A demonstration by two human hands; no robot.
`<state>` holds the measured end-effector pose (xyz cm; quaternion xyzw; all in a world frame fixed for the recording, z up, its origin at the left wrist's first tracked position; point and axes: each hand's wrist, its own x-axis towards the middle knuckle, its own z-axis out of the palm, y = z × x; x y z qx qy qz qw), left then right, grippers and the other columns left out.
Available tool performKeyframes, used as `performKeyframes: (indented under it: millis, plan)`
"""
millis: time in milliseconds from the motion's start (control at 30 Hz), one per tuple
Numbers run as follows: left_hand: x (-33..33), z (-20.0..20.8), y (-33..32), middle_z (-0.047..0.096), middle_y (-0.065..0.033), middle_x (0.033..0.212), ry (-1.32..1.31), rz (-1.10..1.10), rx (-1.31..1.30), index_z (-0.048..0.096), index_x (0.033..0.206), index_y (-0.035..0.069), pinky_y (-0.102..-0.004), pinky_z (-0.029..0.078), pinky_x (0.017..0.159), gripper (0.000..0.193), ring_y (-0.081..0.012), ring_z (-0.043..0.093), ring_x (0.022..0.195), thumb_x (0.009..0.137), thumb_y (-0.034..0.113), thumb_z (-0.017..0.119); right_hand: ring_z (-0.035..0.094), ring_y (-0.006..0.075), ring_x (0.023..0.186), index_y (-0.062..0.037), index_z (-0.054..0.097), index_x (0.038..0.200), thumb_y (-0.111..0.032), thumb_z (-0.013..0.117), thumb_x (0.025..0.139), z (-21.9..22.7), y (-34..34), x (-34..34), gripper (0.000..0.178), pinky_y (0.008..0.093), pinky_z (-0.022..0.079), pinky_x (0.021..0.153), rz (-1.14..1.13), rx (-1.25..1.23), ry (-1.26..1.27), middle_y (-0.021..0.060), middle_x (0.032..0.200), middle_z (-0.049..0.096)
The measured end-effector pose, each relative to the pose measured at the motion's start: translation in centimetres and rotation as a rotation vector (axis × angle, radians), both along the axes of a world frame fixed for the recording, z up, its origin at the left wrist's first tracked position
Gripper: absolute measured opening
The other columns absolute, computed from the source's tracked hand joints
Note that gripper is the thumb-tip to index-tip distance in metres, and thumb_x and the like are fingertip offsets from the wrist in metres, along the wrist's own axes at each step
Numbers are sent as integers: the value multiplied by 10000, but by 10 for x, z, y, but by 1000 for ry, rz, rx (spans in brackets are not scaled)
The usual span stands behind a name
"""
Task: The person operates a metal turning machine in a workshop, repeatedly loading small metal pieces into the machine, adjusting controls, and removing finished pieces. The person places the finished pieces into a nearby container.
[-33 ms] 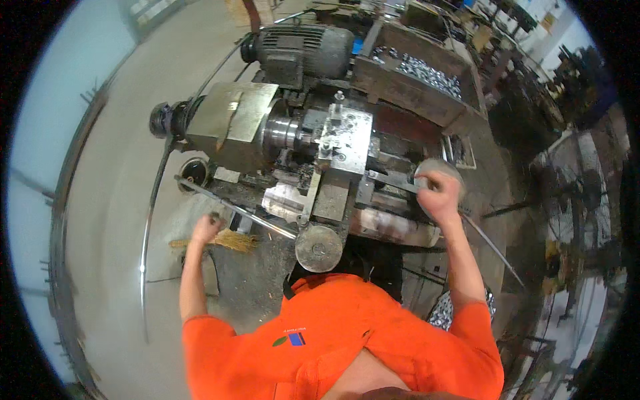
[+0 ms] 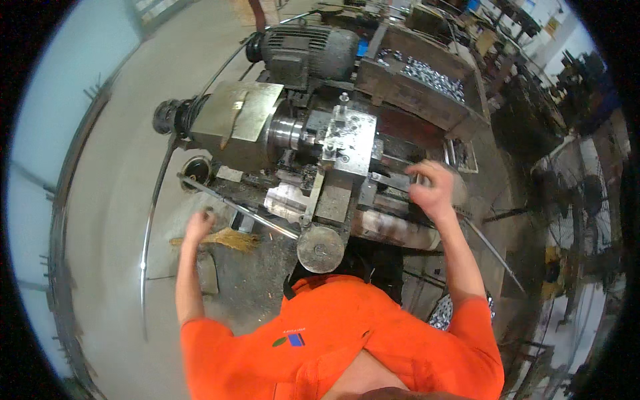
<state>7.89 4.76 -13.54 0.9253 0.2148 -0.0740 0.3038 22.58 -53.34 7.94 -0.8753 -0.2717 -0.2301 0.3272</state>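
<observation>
My right hand is closed, its fingers curled at the end of a flat metal bar and over a round metal wheel. What lies inside its grip is hidden. To the left, my left hand is closed too, with a small dark thing at its fingertips that I cannot make out. It hovers beside a straw brush and below a long metal rod. Between my hands stands a lathe-like machine, with a bright chuck, a tool block and a round handwheel near my waist.
A grey motor sits behind the machine. At the back right, a rusty bin holds several small shiny metal parts. A round container stands left of the machine. More metal pieces lie by my right elbow.
My right hand has shifted a little left across the round wheel and its fingers have moved. My left hand has moved slightly left and up. The whole view has tilted a little.
</observation>
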Motion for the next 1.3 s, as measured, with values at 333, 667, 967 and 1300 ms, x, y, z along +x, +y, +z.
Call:
performKeyframes:
  millis: [333,667,967,1300]
  plan:
    - [-98,140,45,628,-156,779,-220,464,669,607,989,91,-383,478,658,379,-294,620,738,794,415,602,504,327,931,-76,692,721,-253,605,529,7,208,66,275,417,376,892,189,-562,236,124,861,631]
    - [-74,138,116,640,-203,858,238,658,465,635,815,12,-438,486,722,480,-372,615,820,746,485,594,574,350,792,-18,661,655,-240,600,496,-12,217,79,281,386,480,741,209,-584,235,184,767,642]
    - [-96,136,-5,626,-220,784,-62,628,507,638,804,8,-458,472,688,420,-393,607,781,700,414,622,564,332,897,-21,672,771,-280,613,557,-7,217,78,341,395,461,801,227,-649,305,174,849,644]
    - [-88,142,-85,634,-192,801,-108,617,649,617,839,38,-471,467,687,349,-382,609,758,722,366,610,595,336,878,-35,681,764,-243,606,578,-4,206,76,289,402,457,821,171,-587,312,174,826,651]
